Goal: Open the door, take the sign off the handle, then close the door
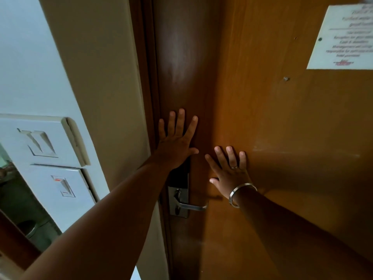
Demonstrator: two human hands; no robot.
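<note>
A brown wooden door (272, 122) fills the middle and right of the head view and sits flush in its dark frame (148, 93). My left hand (176, 143) lies flat on the door near its latch edge, fingers spread. My right hand (229, 168), with a ring and a metal bangle, is pressed flat on the door to the right and lower. A silver lever handle (191, 206) on a metal lock plate (178, 201) sits just below both hands. No sign hangs on this handle. Neither hand holds anything.
A white printed notice (343, 37) is fixed to the door at the upper right. On the cream wall (96, 77) to the left are two white switch plates (46, 138) (62, 188). A dark opening shows at the lower left.
</note>
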